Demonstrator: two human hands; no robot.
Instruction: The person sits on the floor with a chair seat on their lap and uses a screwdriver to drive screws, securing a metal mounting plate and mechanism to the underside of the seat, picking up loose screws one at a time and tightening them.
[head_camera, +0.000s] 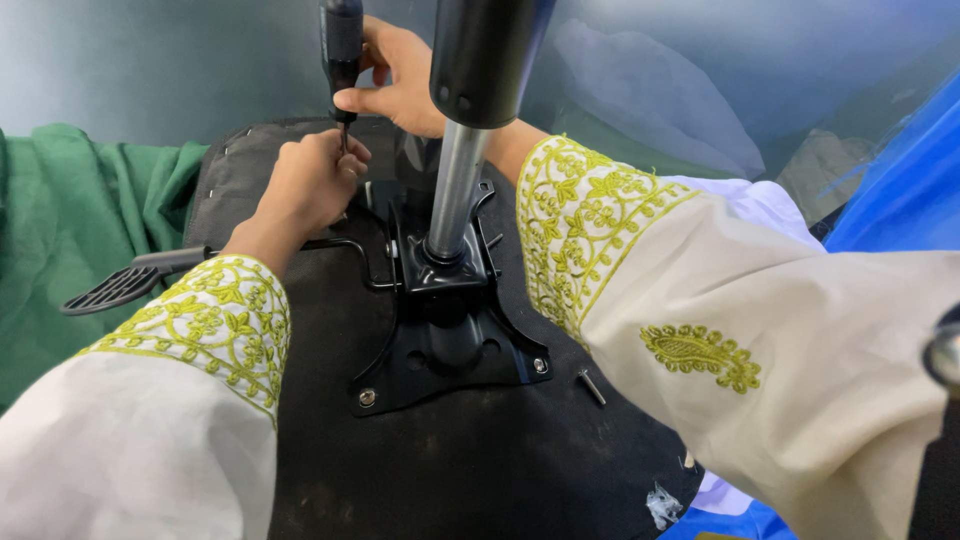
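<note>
Seat underside (480, 470), black and covered with fabric, lies under both hands and fills the middle of the view; it looks broad and rather heavy, stiff enough to stay where it is while somebody works on it. Just below the hands, a black metal plate (440, 340) is fixed on this seat, and a shiny steel column (455, 190) rises from its middle between the two forearms. Plate and column look hard, smooth and heavy, so I judge the column the safest place to grip if the whole piece must be turned. A thin lever with a ribbed paddle (110, 288) goes out to the left of the left wrist; it seems too light to carry any weight.

The right hand (400, 75) is closed around the dark handle of a screwdriver (341, 45), held upright. The left hand (312, 180) is clenched just below it, fingers pinched around the tip near the far edge of the plate. What the tip touches I cannot tell.

A loose bolt (591, 386) lies on the seat under the right forearm; small and smooth, it could roll away easily.
</note>
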